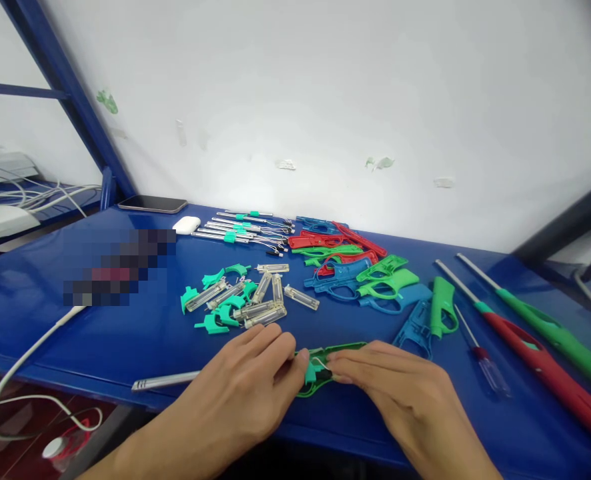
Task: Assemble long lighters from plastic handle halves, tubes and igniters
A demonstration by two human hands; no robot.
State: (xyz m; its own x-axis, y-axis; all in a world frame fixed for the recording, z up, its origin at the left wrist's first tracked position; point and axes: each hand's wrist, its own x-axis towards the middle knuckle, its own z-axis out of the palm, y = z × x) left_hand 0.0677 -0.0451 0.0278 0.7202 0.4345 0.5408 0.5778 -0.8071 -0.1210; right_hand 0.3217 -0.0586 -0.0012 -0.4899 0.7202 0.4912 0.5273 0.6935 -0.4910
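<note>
Near the front edge of the blue table, my left hand [240, 383] has its fingers pressed on the left part of an open green lighter shell [348, 347]. A metal tube [165, 381] sticks out to the left beyond this hand. My right hand [405, 387] pinches at the shell's right part, by a thin white wire [319, 362] and a black part. Between the two hands a teal trigger piece [311, 375] shows inside the shell. The fingertips hide much of the shell's inside.
Clear fuel tanks [301, 298] and teal triggers [212, 325] lie beyond my left hand. Farther back are metal rods with wires [220, 235] and coloured shell halves [335, 273]. At right lie a screwdriver [490, 373], a red lighter [540, 360] and a green lighter [550, 327]. A phone [153, 204] is back left.
</note>
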